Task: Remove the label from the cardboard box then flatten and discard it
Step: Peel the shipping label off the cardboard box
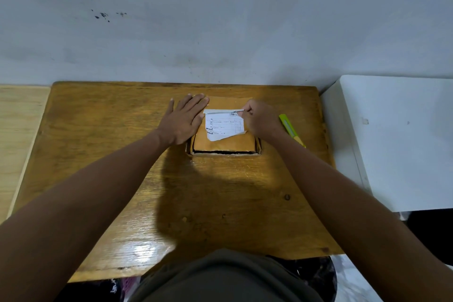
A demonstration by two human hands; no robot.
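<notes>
— Pinching the far edge of the label (224, 126), is that the right hand (258, 120)?

— Yes. Its fingers are curled round the white strip at the top, which is folded back toward the person, showing a barcode. The left hand (182, 121) lies flat, fingers straight, pressing on the left part of the cardboard box (225, 141).

— Can the print be read?

— No. Ruled rows of small black text and a few bold marks down the left side, all too small to make out. The label's near edge is torn unevenly.

— And the box?

— Brown, low and flat, sitting toward the back of the wooden table (171, 191), its near side open and dark.

— Anything else?

— A yellow-green utility knife (291, 130) lies on the table just right of the right hand. A white cabinet (397, 142) stands beside the table.
</notes>
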